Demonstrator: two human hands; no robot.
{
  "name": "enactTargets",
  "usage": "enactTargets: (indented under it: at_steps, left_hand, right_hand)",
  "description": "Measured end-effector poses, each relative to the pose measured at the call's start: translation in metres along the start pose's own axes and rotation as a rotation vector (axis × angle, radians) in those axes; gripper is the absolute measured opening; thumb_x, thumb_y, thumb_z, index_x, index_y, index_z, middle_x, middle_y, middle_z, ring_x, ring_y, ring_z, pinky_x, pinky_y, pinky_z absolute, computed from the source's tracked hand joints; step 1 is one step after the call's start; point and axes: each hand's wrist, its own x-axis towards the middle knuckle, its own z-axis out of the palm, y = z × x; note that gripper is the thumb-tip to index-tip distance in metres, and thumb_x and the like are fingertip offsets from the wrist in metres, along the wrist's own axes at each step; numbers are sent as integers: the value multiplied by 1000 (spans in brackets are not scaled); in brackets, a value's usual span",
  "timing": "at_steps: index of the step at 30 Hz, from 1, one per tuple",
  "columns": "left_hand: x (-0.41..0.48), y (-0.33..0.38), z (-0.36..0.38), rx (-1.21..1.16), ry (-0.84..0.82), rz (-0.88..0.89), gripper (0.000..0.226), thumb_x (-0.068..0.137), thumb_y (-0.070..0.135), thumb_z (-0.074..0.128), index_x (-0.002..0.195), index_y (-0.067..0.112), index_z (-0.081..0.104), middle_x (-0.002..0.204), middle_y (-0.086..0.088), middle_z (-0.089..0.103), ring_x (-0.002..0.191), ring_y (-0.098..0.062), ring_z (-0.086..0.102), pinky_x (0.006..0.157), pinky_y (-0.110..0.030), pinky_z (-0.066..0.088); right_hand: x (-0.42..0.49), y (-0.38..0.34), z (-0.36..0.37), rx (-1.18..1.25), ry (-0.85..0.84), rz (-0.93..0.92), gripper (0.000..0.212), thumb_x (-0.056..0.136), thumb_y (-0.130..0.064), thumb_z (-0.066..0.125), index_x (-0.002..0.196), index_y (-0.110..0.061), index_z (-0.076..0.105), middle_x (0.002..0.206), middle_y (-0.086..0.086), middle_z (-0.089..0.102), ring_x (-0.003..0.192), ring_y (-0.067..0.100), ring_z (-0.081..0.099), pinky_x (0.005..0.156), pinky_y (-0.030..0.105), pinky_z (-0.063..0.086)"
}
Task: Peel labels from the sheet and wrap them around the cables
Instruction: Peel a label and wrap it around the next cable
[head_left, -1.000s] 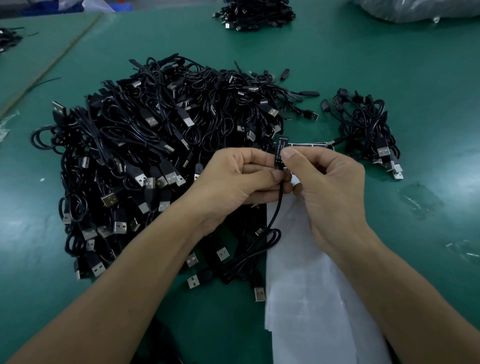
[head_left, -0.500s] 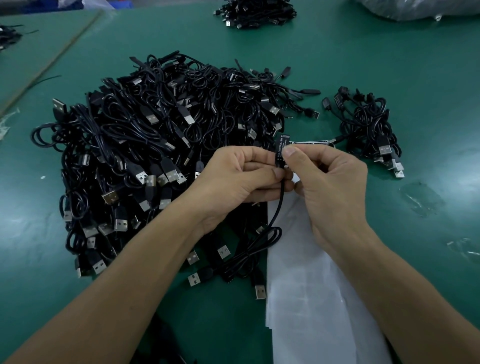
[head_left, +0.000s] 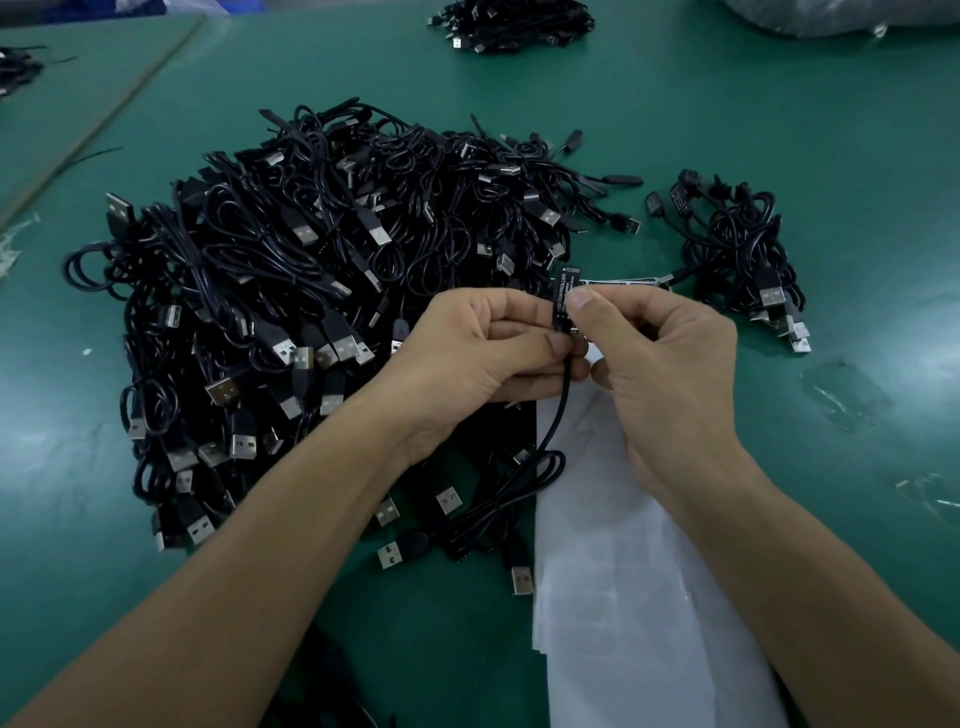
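Left grip (head_left: 483, 353): closed on the cable (head_left: 558, 431) just below the label, holding it upright and steady.
Right grip (head_left: 665, 374): pinches the black label (head_left: 563, 291), thumb pressing it onto the cable, likely to seal the wrap.
Cable tail: hangs to the counter (head_left: 779, 130), coiled beside the white sheet (head_left: 623, 597).
Pile (head_left: 311, 286): left, apparently unlabelled stock.
Small bundle (head_left: 737, 249): right, kept apart, probably finished.
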Motion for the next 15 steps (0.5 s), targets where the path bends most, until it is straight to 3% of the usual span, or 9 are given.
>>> enactTargets:
  at_steps: [12,15]
  left_hand:
    - [0,-1,-1,3,-9,9,10,88,-1,68,94,7,69,87,-9,78,86,-20,77,68,-21,59]
    - [0,-1,-1,4,-12,11,9,88,0,69,95,7,69,88,-10,78,87,-21,77,68,-22,59]
  right_hand:
    - [0,3,-1,-25,5,-21,9,89,-16,75,80,-17,76,61,-4,62,56,5,54,53,15,46]
    - [0,3,0,-11,7,-30,9,89,-14,75,80,-16,75,56,-10,62,50,1,54,50,13,45]
